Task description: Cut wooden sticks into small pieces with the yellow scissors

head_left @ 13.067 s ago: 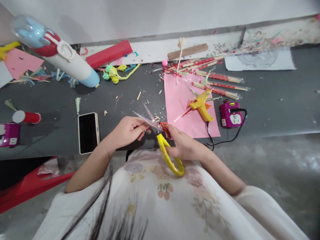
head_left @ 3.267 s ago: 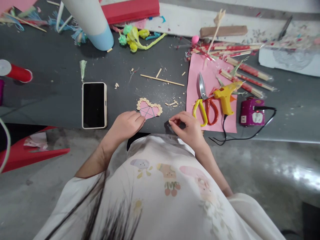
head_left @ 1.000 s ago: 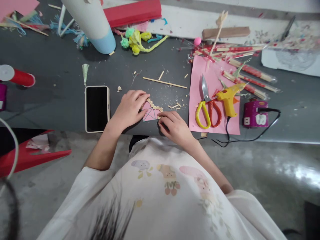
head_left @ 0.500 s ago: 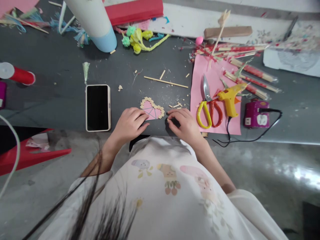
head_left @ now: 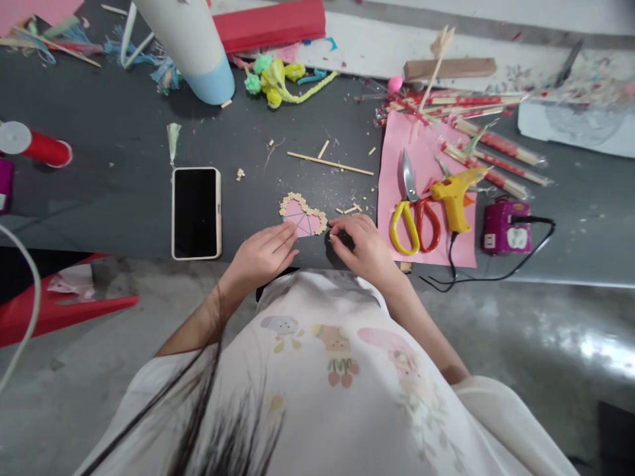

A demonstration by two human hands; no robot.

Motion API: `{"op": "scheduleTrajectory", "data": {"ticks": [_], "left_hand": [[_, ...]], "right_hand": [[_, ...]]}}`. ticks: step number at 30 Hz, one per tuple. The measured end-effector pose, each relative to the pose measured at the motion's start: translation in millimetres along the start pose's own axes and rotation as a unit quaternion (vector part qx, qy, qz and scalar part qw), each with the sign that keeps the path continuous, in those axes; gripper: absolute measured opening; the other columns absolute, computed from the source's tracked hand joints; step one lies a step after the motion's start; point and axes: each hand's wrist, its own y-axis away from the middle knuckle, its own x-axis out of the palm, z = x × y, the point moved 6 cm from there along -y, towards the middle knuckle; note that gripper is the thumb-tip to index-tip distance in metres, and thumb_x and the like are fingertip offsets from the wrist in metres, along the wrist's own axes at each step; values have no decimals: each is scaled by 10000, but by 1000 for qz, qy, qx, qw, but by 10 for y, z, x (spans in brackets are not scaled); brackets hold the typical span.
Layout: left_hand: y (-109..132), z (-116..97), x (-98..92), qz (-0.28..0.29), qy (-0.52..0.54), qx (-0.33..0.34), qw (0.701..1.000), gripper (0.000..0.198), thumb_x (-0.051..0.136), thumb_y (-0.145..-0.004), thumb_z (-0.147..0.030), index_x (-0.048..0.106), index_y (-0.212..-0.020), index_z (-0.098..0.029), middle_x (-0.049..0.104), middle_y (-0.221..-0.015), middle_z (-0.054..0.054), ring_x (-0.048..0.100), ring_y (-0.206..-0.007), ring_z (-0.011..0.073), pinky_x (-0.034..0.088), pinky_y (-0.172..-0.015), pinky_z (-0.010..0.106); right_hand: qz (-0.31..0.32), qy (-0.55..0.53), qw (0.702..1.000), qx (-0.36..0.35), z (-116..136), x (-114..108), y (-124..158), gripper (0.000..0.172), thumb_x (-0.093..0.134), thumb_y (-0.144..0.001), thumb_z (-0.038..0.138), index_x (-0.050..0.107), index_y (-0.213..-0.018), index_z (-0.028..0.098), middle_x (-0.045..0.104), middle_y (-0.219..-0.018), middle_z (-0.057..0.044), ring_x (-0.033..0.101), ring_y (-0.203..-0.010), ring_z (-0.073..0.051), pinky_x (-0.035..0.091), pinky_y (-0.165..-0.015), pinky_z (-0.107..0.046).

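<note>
A pink paper heart (head_left: 298,218) with dark lines drawn across it lies on the dark table near its front edge. Small pale wooden pieces (head_left: 294,198) form a border along its upper edge and right side. My left hand (head_left: 268,252) rests flat with its fingertips on the heart's lower left part, which they cover. To the right of the heart, my right hand (head_left: 361,243) is closed in a pinch, with a tiny pale wooden piece (head_left: 331,237) showing at the fingertips. Short cut stick bits (head_left: 351,209) lie just beyond that hand.
Scissors (head_left: 411,201) and a yellow glue gun (head_left: 457,195) lie on pink paper to the right, beside a purple box (head_left: 507,227) with a black cord. A phone (head_left: 196,213) is at left. Farther back are a thin stick (head_left: 330,163) and a white-and-blue cylinder (head_left: 191,53).
My left hand's fingers have straightened and slid slightly lower along the heart. My right hand has shifted a little left, nearer the heart's right edge.
</note>
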Motion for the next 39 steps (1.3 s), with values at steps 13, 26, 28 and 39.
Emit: {"op": "scheduleTrajectory", "data": {"ticks": [13, 26, 28, 39], "left_hand": [[-340, 339, -88, 8, 16, -184, 983, 449, 475, -932, -340, 496, -1335, -143, 536, -1377, 149, 470, -1252, 310, 372, -1042, 472], [-362, 389, -19, 21, 1, -199, 980, 491, 478, -927, -415, 489, -1349, -165, 570, -1342, 136, 475, -1218, 318, 357, -995, 458], [-367, 393, -14, 20, 2, -192, 981, 515, 493, -921, -410, 466, -1369, -157, 535, -1395, 139, 468, -1235, 318, 351, -1004, 456], [-344, 379, 8, 11, 14, -203, 979, 459, 467, -941, -432, 521, -1314, -170, 605, -1307, 121, 496, -1205, 304, 343, -1009, 465]], "right_hand": [[-12, 14, 1000, 11, 2, 21, 12, 66, 531, -883, 167, 561, -907, 221, 702, -1006, -91, 607, -980, -265, 469, -890, -440], [-18, 12, 999, 26, 10, 45, 40, 63, 522, -895, 186, 565, -929, 217, 701, -995, -87, 605, -964, -264, 478, -864, -422], [-18, 12, 999, 27, 15, 45, 42, 60, 524, -895, 186, 567, -929, 212, 703, -998, -89, 605, -960, -262, 478, -863, -418], [-22, 11, 999, 25, 5, 47, 49, 65, 521, -895, 185, 564, -934, 216, 702, -995, -88, 605, -965, -260, 480, -868, -421]]}}
